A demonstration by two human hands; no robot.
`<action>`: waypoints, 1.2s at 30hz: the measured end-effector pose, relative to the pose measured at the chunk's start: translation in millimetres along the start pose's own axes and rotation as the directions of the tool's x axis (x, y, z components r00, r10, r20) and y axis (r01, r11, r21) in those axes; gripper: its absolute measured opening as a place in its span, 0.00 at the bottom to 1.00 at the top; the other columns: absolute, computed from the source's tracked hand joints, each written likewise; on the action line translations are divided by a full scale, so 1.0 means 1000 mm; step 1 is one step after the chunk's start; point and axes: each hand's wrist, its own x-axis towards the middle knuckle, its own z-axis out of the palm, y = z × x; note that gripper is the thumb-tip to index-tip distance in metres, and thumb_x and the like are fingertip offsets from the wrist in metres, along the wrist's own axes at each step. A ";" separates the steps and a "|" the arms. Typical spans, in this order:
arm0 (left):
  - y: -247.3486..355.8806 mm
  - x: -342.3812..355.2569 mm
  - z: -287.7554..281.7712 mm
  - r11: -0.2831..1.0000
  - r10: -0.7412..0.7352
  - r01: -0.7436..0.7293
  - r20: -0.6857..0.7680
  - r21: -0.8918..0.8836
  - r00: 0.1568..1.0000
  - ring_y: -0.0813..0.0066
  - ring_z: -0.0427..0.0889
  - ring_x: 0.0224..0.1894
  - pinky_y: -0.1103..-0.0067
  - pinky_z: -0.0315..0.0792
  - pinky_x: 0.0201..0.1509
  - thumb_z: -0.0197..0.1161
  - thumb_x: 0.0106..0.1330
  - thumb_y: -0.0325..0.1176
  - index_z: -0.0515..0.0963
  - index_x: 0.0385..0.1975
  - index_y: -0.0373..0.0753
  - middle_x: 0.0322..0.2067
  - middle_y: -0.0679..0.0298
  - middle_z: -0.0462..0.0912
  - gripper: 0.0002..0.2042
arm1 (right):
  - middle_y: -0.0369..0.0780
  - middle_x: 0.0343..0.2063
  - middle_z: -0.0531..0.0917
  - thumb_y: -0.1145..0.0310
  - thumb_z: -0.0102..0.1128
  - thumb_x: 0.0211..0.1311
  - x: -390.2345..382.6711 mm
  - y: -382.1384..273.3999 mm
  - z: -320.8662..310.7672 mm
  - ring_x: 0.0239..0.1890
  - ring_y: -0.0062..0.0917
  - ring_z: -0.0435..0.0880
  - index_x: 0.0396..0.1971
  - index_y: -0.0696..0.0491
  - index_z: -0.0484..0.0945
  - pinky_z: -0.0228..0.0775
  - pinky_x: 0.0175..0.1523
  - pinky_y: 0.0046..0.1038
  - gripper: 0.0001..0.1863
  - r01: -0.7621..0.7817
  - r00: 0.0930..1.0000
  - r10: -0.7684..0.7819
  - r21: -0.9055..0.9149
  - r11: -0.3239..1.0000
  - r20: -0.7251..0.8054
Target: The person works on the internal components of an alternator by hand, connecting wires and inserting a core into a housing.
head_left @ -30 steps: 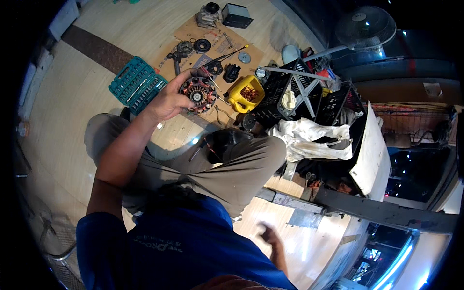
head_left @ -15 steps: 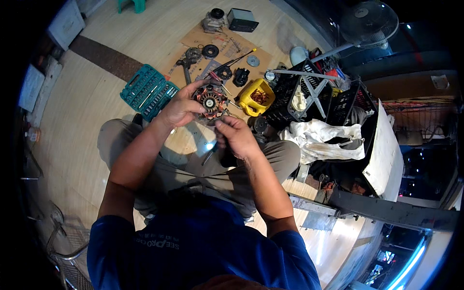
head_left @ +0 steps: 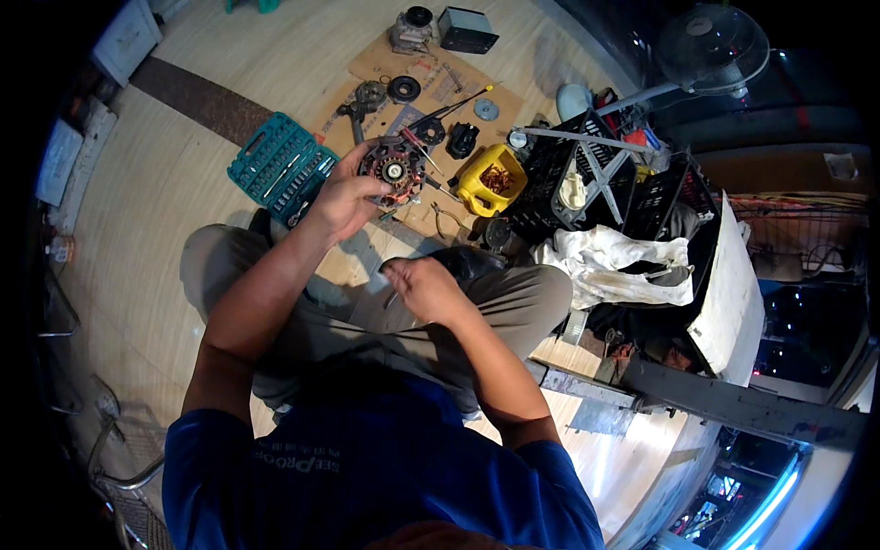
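My left hand [head_left: 343, 199] grips the rim of a round alternator part [head_left: 404, 186] with copper windings and a bearing at its centre, its face turned up. Lower down, between my knees, my right hand [head_left: 427, 288] is apart from that part, its fingers curled; what they hold, if anything, I cannot make out. Beyond the alternator part lies a screwdriver [head_left: 433, 166] with a red handle. Pliers [head_left: 449, 221] rest on the cardboard to its right. A cut yellow jug [head_left: 474, 200] holds copper-coloured bits.
A green socket set case [head_left: 246, 174] lies open at left. On the cardboard [head_left: 371, 62] are a hammer [head_left: 356, 128], a black ring [head_left: 403, 89] and a metal disc [head_left: 486, 110]. Black crates [head_left: 541, 206], a white cloth [head_left: 610, 261] and a fan [head_left: 715, 50] stand right.
My right hand has left the alternator part and come down toward my lap. My left hand still holds the part, which has shifted slightly up and left.
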 end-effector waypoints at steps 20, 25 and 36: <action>-0.004 -0.005 0.017 0.986 0.137 -0.127 -0.082 0.109 0.987 0.64 0.76 0.51 0.70 0.72 0.56 0.55 0.49 0.12 0.61 0.55 0.33 0.47 0.54 0.74 0.30 | 0.47 0.21 0.76 0.65 0.51 0.66 0.003 -0.007 -0.001 0.25 0.30 0.75 0.37 0.59 0.75 0.68 0.35 0.32 0.12 -0.092 0.986 0.146 0.477 0.874 -0.077; 0.001 -0.001 0.007 0.994 0.048 -0.048 -0.007 -0.096 0.999 0.62 0.77 0.49 0.69 0.73 0.56 0.55 0.49 0.13 0.61 0.55 0.31 0.46 0.52 0.76 0.29 | 0.53 0.26 0.78 0.66 0.51 0.64 0.014 0.051 0.008 0.31 0.48 0.77 0.36 0.57 0.77 0.70 0.37 0.36 0.10 -0.176 0.968 0.211 0.233 0.956 -0.137; 0.001 0.001 -0.011 0.912 0.174 -0.123 -0.097 0.391 0.980 0.69 0.78 0.47 0.77 0.75 0.50 0.58 0.49 0.11 0.63 0.56 0.35 0.46 0.58 0.75 0.31 | 0.50 0.23 0.77 0.68 0.53 0.63 -0.042 -0.018 -0.093 0.24 0.36 0.77 0.33 0.59 0.77 0.68 0.32 0.30 0.09 -0.249 0.777 0.243 0.071 0.966 -0.581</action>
